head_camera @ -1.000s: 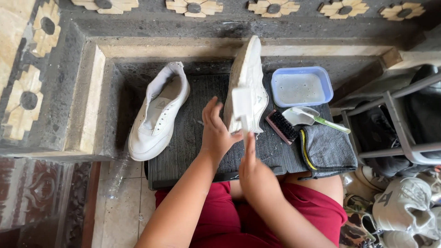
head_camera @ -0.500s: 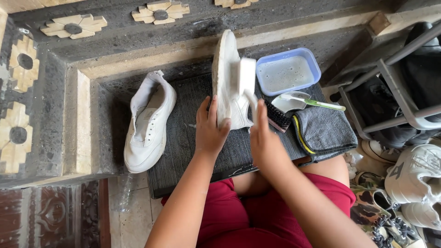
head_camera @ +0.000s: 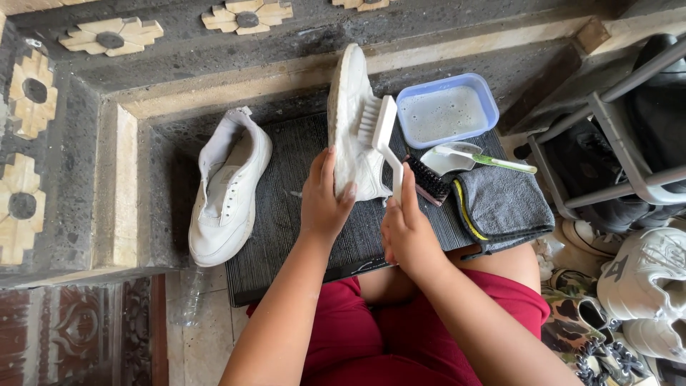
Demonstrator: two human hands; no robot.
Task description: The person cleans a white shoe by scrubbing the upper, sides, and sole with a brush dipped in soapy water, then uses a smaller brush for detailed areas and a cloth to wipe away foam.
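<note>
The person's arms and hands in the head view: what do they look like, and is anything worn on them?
Both forearms are bare, with no sleeves in view. The left hand and right hand wear no gloves, and no rings, watch or bracelet can be seen. The fingernails look short and unpainted. Red clothing covers the lap below the arms.

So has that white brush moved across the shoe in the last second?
Yes. The white brush now sits higher on the held shoe, level with the blue tub; earlier it was low, beside the dark brush.
</note>
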